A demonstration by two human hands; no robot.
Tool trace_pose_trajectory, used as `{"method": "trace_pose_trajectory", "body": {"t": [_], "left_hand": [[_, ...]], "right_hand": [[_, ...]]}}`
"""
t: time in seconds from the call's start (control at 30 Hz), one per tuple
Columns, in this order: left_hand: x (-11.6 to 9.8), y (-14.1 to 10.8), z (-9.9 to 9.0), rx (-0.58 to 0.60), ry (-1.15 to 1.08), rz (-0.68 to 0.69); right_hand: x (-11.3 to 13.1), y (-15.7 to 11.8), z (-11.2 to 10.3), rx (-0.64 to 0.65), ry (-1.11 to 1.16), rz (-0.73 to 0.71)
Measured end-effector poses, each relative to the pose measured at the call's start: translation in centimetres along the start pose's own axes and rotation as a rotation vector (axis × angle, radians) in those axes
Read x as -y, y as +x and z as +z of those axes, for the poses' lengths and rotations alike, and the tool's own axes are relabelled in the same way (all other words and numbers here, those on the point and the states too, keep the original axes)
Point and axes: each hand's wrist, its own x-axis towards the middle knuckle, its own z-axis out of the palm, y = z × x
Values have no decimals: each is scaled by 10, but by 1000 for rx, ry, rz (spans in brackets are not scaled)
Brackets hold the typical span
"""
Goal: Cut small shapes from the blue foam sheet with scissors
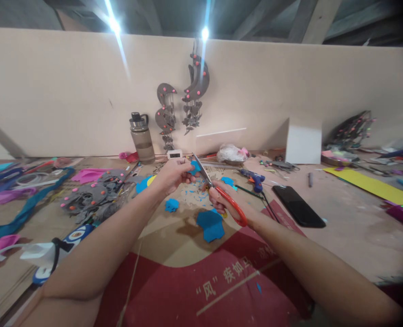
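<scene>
Between the fingertips of my left hand is a small piece of blue felt-like sheet. My right hand grips red-handled scissors, whose blades point up and away, right beside the blue piece. Whether the blades are parted is hard to make out. Below my hands lie a larger blue cut-out and a smaller blue cut-out. Tiny blue scraps are scattered on the cardboard under the scissors. More blue pieces rest by my left wrist, next to something yellow.
A blue glue gun and a black phone lie to the right. Behind stand a water bottle and a white board. Grey moon-shaped hangings hang on the wall. Grey decorations and teal strips cover the left.
</scene>
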Motion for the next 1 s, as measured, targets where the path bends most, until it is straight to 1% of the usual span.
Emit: {"method": "trace_pose_trajectory", "body": {"t": [0.2,0.5,0.73,1.0], "left_hand": [[0,0,0,7,9,4],[0,-1,0,22,-5,10],[0,-1,1,21,2,5],[4,1,-2,-29,-11,20]], "right_hand": [[2,-1,1,12,57,27],[-9,1,-5,-8,33,-12],[-10,1,-4,-43,9,11],[-13,3,-3,-78,47,19]]}}
